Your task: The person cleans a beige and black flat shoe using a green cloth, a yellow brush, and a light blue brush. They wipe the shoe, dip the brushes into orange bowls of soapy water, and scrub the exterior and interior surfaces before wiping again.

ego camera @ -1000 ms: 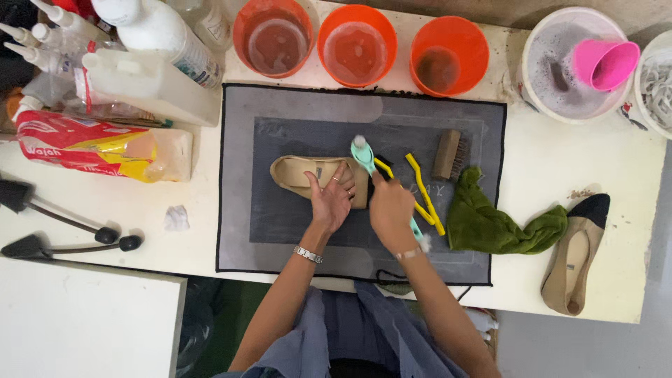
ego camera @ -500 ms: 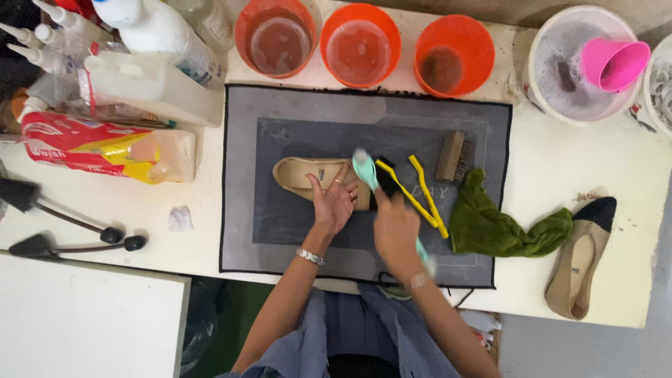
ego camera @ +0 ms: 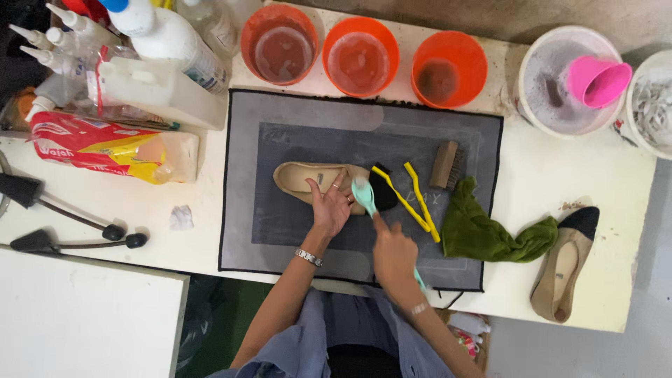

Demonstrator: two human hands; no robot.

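Beige flat shoe (ego camera: 308,178) lies on its side on the grey mat (ego camera: 280,122), toe to the right. Your left hand (ego camera: 330,206) presses flat on it with fingers spread, covering its middle; the black toe (ego camera: 383,190) shows past the fingers. Your right hand (ego camera: 393,255) is closed around a mint-green brush (ego camera: 364,192), head on the toe; most of the handle is hidden in your fist. Yellow tongs (ego camera: 413,199) lie just beside, and a green cloth (ego camera: 490,234) overlaps the mat's right edge.

three orange bowls (ego camera: 359,54), two flat shoes (ego camera: 318,180), two yellow brushes (ego camera: 413,198), one green cloth (ego camera: 490,231)
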